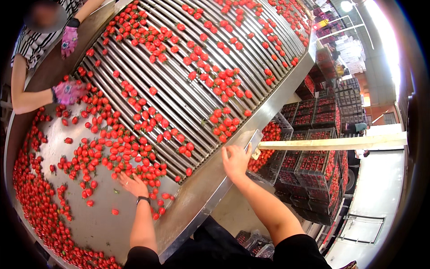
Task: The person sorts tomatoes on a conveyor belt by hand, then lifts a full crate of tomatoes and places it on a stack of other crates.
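Small red oval cherry tomatoes [118, 145] lie in a loose heap on the metal tray [105, 228] at the lower end of a roller conveyor. My left hand [133, 184], with a dark band on its wrist, is open at the near edge of this heap, its fingers touching or just beside the tomatoes. Over the conveyor's metal side rail [201, 195] is my right hand [236, 160], with thumb and fingers apart and nothing visible in it. More tomatoes ride in clusters on the steel rollers [179, 103].
Across the conveyor, a co-worker's hand in a pink patterned glove [69, 93] reaches over the tomatoes. A pale beam [331, 141] extends right from the side rail. Stacked dark crates [313, 163] full of tomatoes stand to the right, near a white truck [376, 201].
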{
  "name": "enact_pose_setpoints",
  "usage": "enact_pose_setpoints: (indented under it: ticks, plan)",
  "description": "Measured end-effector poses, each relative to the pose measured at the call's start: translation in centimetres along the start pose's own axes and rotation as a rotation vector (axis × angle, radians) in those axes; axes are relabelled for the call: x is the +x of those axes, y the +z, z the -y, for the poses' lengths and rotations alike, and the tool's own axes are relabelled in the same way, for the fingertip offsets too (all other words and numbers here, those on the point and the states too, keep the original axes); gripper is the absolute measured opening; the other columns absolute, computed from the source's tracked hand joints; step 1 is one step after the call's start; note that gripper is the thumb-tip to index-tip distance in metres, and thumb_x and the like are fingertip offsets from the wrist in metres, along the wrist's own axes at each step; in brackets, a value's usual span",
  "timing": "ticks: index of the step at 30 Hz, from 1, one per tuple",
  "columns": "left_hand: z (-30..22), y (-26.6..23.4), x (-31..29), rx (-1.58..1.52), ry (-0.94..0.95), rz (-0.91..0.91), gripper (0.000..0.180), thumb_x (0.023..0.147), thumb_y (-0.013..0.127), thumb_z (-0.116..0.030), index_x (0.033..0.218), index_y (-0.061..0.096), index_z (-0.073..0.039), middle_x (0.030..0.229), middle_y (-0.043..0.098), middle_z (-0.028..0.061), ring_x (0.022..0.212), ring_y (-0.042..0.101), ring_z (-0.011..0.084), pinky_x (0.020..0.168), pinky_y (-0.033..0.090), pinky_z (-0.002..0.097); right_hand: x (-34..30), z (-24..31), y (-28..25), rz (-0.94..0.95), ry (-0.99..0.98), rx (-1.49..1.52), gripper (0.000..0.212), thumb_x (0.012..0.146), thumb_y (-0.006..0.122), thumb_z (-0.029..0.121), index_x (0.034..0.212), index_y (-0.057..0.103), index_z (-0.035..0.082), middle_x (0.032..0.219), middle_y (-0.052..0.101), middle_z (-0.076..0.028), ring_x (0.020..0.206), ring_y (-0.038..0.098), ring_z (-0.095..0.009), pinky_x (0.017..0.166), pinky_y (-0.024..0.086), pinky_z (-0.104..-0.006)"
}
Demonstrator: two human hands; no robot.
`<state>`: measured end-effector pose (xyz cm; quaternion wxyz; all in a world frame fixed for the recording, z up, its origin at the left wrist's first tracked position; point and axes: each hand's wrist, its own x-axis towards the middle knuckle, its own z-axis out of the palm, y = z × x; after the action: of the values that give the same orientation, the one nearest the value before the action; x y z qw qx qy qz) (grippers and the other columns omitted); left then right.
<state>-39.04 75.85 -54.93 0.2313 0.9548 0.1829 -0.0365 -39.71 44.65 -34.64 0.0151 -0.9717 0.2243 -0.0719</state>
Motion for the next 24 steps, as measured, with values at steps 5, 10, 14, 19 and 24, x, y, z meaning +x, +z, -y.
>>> enact_pose_setpoints:
  ticks: [5, 10, 14, 19, 24]
  plan:
    - [-8.7, 3.8, 5.3, -0.582, 0.034, -0.064, 0.060, 0.086, 0.046, -0.022, 0.130, 0.021, 0.009, 0.136, 0.025, 0.0244, 0.126, 0.024, 0.0364, 0.105, 0.017, 0.0398, 0.2, 1.4, -0.2, 0.044, 0.016, 0.022, 0.019, 0.078, 0.057, 0.026, 0.068, 0.061, 0.010, 0.071, 0.059, -0.001, 0.078, 0.055, -0.018, 0.102, 0.018, -0.0492]
    - [-11.0, 0.8, 4.6, -0.555, 0.542, 0.245, 0.052, 0.082, 0.047, -0.012, 0.130, 0.032, 0.000, 0.135, 0.031, 0.0187, 0.126, 0.026, 0.0332, 0.106, 0.017, 0.0390, -0.7, 0.7, 0.4, 0.063, 0.046, 0.046, 0.019, 0.078, 0.056, 0.027, 0.069, 0.061, 0.011, 0.070, 0.058, 0.001, 0.078, 0.055, -0.017, 0.103, 0.016, -0.0496]
    - [0.0, 0.5, 4.2, -0.104, 0.333, -0.037, 0.046, 0.086, 0.045, -0.018, 0.127, 0.036, 0.001, 0.131, 0.033, 0.0212, 0.123, 0.028, 0.0382, 0.103, 0.021, 0.0459, -0.5, 1.5, -0.2, 0.095, 0.055, 0.074, 0.017, 0.078, 0.057, 0.026, 0.069, 0.061, 0.011, 0.070, 0.058, 0.001, 0.077, 0.055, -0.017, 0.103, 0.015, -0.0498]
    - [3.8, -0.1, 2.9, 0.262, 0.270, 0.100, 0.050, 0.086, 0.045, -0.019, 0.130, 0.030, -0.001, 0.140, 0.022, 0.0180, 0.128, 0.020, 0.0356, 0.106, 0.017, 0.0443, -0.7, 1.8, -0.1, 0.107, 0.053, 0.111, 0.016, 0.078, 0.057, 0.024, 0.069, 0.061, 0.012, 0.070, 0.057, 0.002, 0.077, 0.055, -0.016, 0.104, 0.013, -0.0507]
    - [3.9, -0.9, 4.8, 0.272, 0.346, 0.092, 0.050, 0.086, 0.047, -0.019, 0.129, 0.031, 0.000, 0.138, 0.023, 0.0200, 0.128, 0.022, 0.0355, 0.105, 0.018, 0.0444, -0.9, 2.2, 0.2, 0.097, 0.024, 0.125, 0.016, 0.078, 0.057, 0.024, 0.069, 0.061, 0.012, 0.069, 0.057, 0.002, 0.075, 0.054, -0.016, 0.104, 0.013, -0.0506]
